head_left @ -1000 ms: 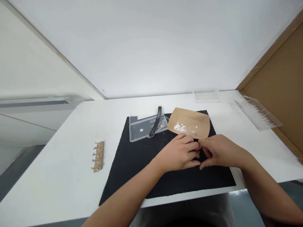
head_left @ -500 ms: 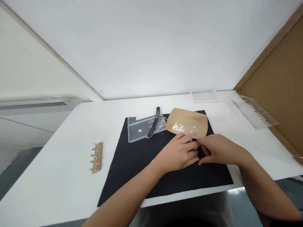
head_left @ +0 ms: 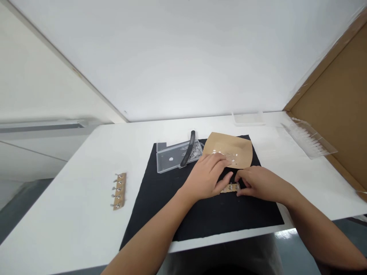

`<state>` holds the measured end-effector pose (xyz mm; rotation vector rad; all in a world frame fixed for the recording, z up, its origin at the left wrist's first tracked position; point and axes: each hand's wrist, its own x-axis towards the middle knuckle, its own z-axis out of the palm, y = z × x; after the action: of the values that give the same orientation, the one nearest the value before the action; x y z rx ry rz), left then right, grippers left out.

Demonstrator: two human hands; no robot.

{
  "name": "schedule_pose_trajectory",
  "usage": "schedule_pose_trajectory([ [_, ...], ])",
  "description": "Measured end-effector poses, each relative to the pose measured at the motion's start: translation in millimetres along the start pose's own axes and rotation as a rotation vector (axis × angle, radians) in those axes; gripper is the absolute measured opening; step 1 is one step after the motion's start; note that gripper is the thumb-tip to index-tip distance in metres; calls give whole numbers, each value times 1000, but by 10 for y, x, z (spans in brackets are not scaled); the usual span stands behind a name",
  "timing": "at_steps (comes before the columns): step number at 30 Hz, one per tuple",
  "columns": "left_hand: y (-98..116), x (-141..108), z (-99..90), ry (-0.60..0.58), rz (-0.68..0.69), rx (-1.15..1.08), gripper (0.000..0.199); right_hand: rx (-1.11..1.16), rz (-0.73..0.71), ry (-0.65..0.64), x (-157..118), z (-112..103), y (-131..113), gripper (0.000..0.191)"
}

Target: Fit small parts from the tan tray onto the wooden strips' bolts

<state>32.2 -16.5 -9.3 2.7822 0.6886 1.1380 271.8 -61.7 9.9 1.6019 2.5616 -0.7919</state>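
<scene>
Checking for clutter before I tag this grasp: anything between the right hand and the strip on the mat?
Nothing visible. The right hand is right at one end of the strip. The left hand blocks the camera's view of the other end, so can't tell there.

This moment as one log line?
left hand: partly over brown tray; right hand: at right end of strip on black mat; second strip: on table

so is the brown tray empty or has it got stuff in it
Not empty: small white bits lie in the brown tray, and the left hand covers part of it.
</scene>
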Motion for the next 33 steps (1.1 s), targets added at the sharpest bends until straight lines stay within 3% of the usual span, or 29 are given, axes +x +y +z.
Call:
schedule_pose_trajectory([
  [9, -148, -65, 70, 206, -107, -95, 17, 93, -27, 28, -25, 29, -2, 13],
  [19, -181, -83, 119, 240, -101, -52, 11, 173, 21, 422, -335, 657, 72, 18],
  [25, -192, -92, 115, 255, -103, -24, 9, 101, 109, 560, -469, 802, 61, 18],
  [29, -195, -91, 114, 261, -98, -26, 8, 146, 148, 628, -734, 805, 252, 19],
  [33, -197, -94, 127, 262, -95, -38, 7, 66, 319, 774, -1294, 838, 679, 25],
])
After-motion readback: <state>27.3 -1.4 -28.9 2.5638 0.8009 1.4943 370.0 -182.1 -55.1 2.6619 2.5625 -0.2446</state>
